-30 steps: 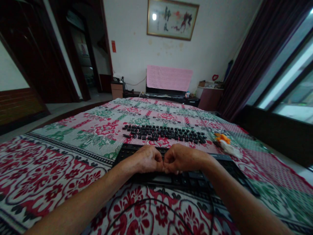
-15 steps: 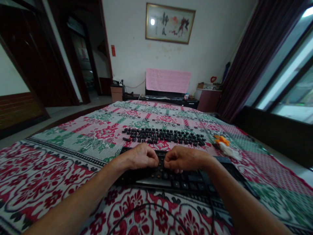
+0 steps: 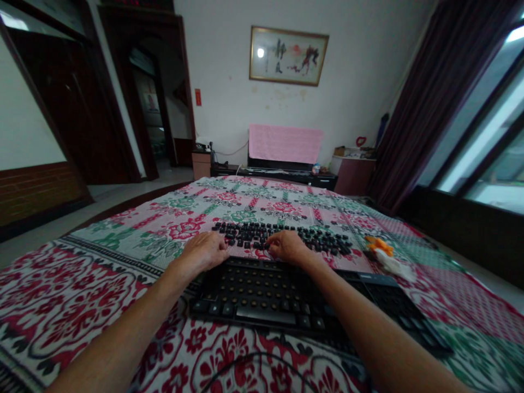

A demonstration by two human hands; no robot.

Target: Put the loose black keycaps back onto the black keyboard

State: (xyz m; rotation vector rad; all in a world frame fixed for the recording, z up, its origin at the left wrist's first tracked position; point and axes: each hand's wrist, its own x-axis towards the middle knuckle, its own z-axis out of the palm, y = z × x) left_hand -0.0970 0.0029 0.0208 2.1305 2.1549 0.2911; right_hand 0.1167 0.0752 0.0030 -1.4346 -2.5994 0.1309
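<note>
A black keyboard (image 3: 270,295) with most keycaps off lies in front of me on a flowered cloth (image 3: 82,289). Rows of loose black keycaps (image 3: 286,236) lie on the cloth just beyond it. My left hand (image 3: 204,251) rests at the keyboard's far left corner, fingers curled toward the near end of the keycap rows. My right hand (image 3: 289,245) reaches over the keyboard's far edge, its fingertips bent down among the loose keycaps. What either hand pinches is hidden.
An orange and white cloth bundle (image 3: 382,254) lies to the right of the keycaps. The keyboard's black cable (image 3: 245,363) loops near me. A pink-covered television (image 3: 284,144), a cabinet (image 3: 354,172), dark curtains and a doorway stand beyond.
Both hands left the middle of the keyboard, where they were held together, and moved forward and apart to the loose keycaps. The camera tilted down slightly.
</note>
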